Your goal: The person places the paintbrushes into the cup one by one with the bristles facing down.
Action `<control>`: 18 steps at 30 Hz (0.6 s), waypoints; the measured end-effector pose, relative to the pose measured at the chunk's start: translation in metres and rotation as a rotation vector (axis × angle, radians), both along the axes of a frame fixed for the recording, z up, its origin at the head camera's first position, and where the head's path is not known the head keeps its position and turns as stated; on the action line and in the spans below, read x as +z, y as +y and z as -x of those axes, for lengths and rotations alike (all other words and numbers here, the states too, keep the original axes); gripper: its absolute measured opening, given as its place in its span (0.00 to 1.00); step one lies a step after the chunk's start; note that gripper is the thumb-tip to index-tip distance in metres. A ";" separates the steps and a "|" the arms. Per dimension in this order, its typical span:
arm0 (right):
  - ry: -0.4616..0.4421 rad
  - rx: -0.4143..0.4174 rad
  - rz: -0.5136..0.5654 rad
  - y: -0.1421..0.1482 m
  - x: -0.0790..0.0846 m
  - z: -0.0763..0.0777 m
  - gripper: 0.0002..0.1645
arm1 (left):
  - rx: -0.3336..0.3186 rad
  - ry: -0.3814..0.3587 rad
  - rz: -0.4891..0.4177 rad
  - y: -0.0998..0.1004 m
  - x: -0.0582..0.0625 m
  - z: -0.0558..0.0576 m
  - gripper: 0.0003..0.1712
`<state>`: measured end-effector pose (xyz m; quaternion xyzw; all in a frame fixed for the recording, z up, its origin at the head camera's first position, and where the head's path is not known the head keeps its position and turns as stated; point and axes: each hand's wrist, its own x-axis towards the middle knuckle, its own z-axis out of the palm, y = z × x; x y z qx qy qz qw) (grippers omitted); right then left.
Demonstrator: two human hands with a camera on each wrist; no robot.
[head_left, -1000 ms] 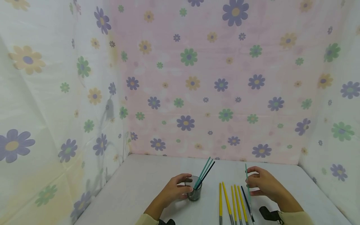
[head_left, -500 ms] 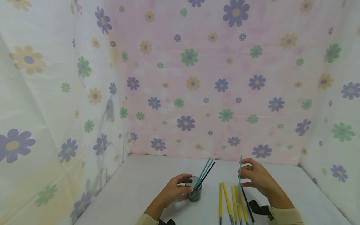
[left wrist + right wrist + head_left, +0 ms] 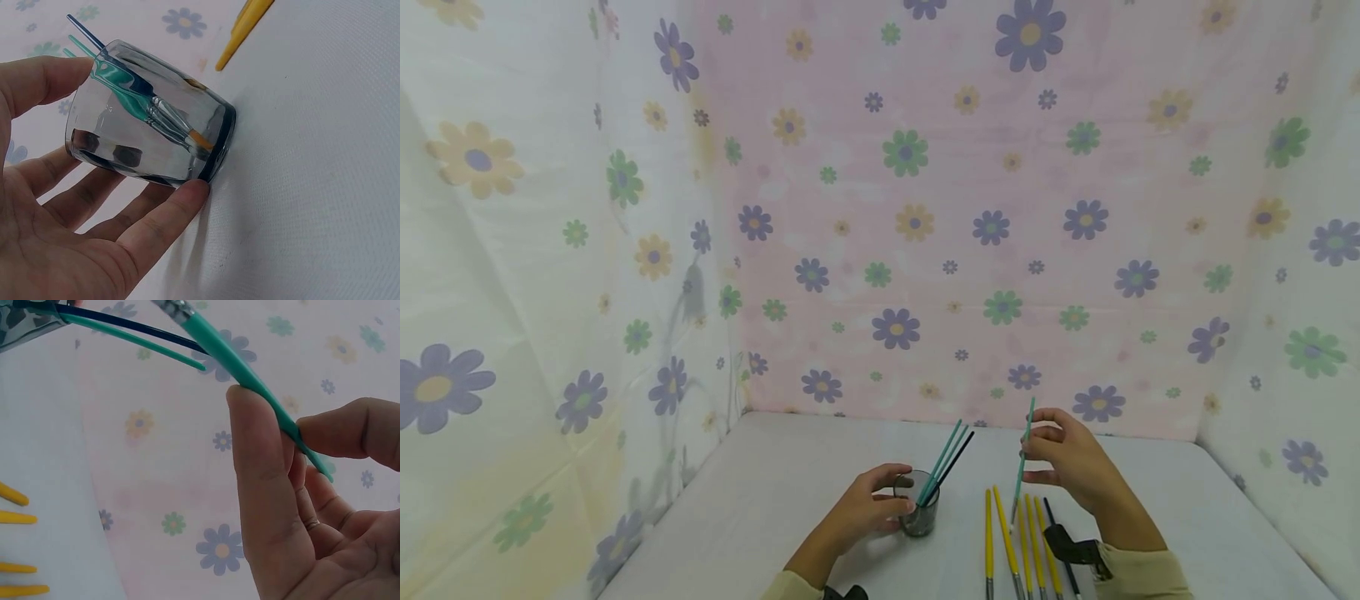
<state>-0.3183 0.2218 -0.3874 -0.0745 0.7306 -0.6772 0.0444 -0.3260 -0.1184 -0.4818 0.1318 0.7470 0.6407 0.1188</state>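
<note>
My left hand (image 3: 867,512) holds a clear drinking glass (image 3: 917,523) upright on the white table, thumb and fingers round its sides. Two green paintbrushes (image 3: 942,463) and a dark blue paintbrush (image 3: 958,455) lean in the glass, bristles down, as the left wrist view shows through its wall. To the right of the glass, my right hand (image 3: 1075,462) pinches another green paintbrush (image 3: 1018,497) by its handle between thumb and fingers, above the table. That brush slants slightly, bristle end low. In the right wrist view its metal collar (image 3: 175,309) is cut off at the top edge.
Several yellow paintbrushes (image 3: 988,533) lie side by side on the table (image 3: 820,442), handle ends pointing away. At their right lies a dark paintbrush (image 3: 1051,515), partly hidden by the black wrist mount (image 3: 1070,547). Flowered cloth walls (image 3: 925,367) enclose the table.
My right hand has lifted the green paintbrush from beside the dark one and carried it left and farther back, over the yellow brushes. The left hand and glass have stayed put.
</note>
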 end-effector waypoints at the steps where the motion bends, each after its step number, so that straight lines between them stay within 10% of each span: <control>1: 0.006 0.001 0.003 -0.001 0.001 0.000 0.30 | 0.001 0.000 0.000 0.000 0.000 0.000 0.34; 18: 0.070 -0.101 0.053 -0.023 0.010 -0.012 0.25 | -0.003 -0.001 -0.004 -0.001 -0.003 0.002 0.35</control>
